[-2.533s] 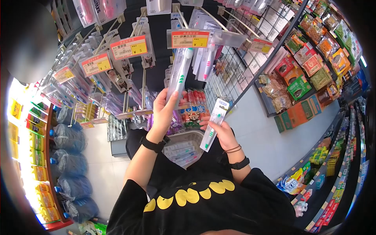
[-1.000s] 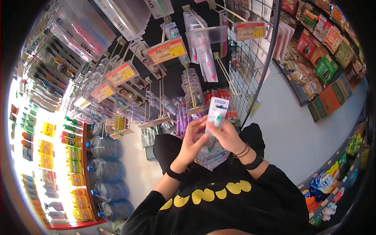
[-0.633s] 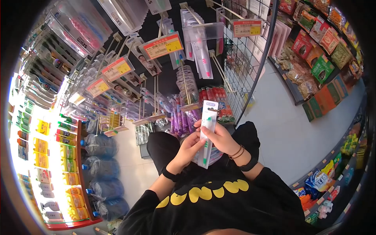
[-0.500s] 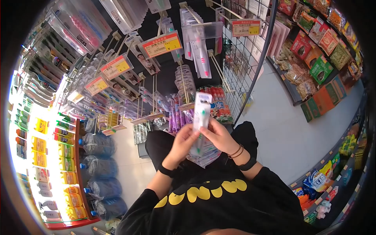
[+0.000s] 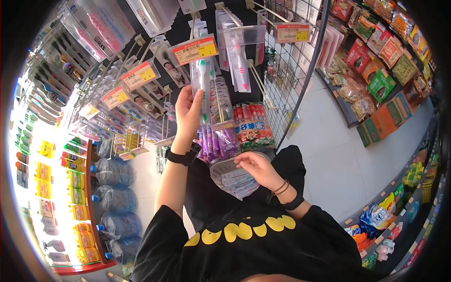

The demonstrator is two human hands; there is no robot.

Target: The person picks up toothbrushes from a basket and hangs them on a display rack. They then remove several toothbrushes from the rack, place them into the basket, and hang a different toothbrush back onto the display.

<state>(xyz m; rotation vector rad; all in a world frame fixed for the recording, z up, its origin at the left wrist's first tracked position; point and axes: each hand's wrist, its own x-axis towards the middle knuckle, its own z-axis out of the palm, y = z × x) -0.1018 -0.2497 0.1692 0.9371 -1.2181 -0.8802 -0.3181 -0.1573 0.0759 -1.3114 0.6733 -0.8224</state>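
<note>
My left hand (image 5: 189, 107) is raised to the hanging rack. Its thumb and fingers close on the edge of a clear-packed toothbrush (image 5: 203, 84) with green and white parts, upright just below a price tag (image 5: 193, 50). Whether the pack's top is on the hook cannot be seen behind the tag. Lower down, my right hand (image 5: 257, 168) holds nothing, its fingers loosely bent and apart. Just below it, between my knees, a light-coloured basket (image 5: 217, 172) contains several packed toothbrushes (image 5: 238, 182).
Purple packs (image 5: 217, 143) and a red-and-blue bag (image 5: 253, 126) sit behind the basket. Hooks with hanging toothbrushes (image 5: 239, 61) fill the rack, beside a wire grid (image 5: 291, 70). Wrapped water bottles (image 5: 116, 174) line the left, snack shelves (image 5: 376, 70) the right.
My hands have parted. The left one has carried a toothbrush pack up and left to the rack, while the right has stayed low, let go of the pack and loosened its fingers.
</note>
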